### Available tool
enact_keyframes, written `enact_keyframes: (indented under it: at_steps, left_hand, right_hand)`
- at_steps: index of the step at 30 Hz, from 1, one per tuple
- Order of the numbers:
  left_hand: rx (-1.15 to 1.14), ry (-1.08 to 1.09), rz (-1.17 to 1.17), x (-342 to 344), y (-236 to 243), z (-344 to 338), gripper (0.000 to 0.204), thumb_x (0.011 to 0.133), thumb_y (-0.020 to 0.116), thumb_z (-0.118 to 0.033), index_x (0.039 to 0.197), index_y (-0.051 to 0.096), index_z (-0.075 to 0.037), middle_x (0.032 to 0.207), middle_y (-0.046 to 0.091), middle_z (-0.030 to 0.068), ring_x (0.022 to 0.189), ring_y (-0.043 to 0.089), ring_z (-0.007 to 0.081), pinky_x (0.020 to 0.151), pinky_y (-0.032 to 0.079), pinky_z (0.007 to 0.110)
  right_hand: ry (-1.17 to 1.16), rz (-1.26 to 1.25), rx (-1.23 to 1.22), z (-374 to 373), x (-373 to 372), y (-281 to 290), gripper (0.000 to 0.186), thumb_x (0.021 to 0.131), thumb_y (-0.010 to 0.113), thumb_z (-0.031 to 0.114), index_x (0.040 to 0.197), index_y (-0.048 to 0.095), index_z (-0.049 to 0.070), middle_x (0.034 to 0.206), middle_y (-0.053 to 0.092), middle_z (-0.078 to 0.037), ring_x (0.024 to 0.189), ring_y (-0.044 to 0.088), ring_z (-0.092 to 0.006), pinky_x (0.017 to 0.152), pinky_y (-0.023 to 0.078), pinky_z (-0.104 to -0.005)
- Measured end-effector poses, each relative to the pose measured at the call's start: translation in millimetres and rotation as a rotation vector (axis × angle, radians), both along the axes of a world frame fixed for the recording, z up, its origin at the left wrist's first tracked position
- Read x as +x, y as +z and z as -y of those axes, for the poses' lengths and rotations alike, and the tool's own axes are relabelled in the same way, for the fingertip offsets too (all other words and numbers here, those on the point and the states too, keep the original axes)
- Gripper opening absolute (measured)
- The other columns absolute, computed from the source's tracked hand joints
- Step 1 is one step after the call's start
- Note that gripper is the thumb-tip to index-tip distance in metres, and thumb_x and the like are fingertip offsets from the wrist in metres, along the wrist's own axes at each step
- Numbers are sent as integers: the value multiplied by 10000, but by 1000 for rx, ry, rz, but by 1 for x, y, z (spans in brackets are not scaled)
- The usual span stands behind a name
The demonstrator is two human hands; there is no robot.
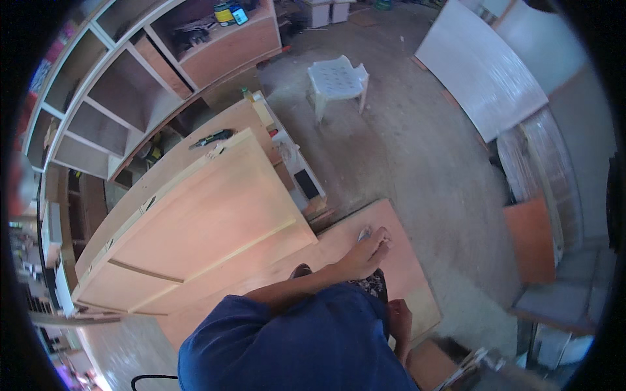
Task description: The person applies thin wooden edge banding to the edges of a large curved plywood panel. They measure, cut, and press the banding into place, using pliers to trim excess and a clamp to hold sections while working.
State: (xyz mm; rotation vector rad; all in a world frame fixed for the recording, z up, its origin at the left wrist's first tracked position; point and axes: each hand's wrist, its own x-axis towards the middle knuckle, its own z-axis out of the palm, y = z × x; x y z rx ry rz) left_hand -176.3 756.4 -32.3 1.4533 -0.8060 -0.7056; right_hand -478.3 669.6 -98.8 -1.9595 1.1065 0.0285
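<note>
My left hand [373, 253] is closed above a pale plywood board [414, 277]. A small greyish-white piece [364, 232] shows beside its fingers, too small to name. Lower down, my right hand [400, 318] hangs close to my body over the board's near part. Its fingers look curled, and whatever they may hold is hidden. To the left stands a large wooden panel [215, 221] with thin strips fixed across its face, its corner near my left forearm. On the surface behind that panel lies a dark hand tool [212, 138] with a green part.
A white plastic stool [338, 79] stands on the concrete floor ahead. Open wooden shelving [117, 85] lines the far left. Plastic-wrapped panels [486, 72] lean at the right, near an orange-brown board [529, 240]. A narrow white tray [297, 169] with a black rectangular thing adjoins the panel.
</note>
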Motion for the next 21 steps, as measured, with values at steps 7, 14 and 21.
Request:
enact_keyframes:
  at_steps: [7,14,21]
  left_hand:
    - [-56,234,-81,85,51,104,133,1120,563,-162,1136,595,-34,794,656,90,696,665,164,589,500,364]
    - [-22,598,-378,167,20,119,155,1143,548,-160,1088,598,-23,879,628,31,768,603,115,701,513,289]
    - [-127,875,-464,282,-64,150,187,1155,526,-175,1078,586,-16,893,667,44,790,618,118,730,527,298]
  right_hand:
    - [381,-162,-295,304,110,48,117,916,746,134,962,795,38,933,767,-162,836,748,-294,759,581,-406]
    - [624,75,-438,432,395,86,300,901,828,181,794,616,-2,734,611,-131,652,568,-215,651,491,-357]
    - [874,356,-42,339,624,13,226,968,800,181,897,666,14,755,618,-35,709,530,-110,657,474,-320]
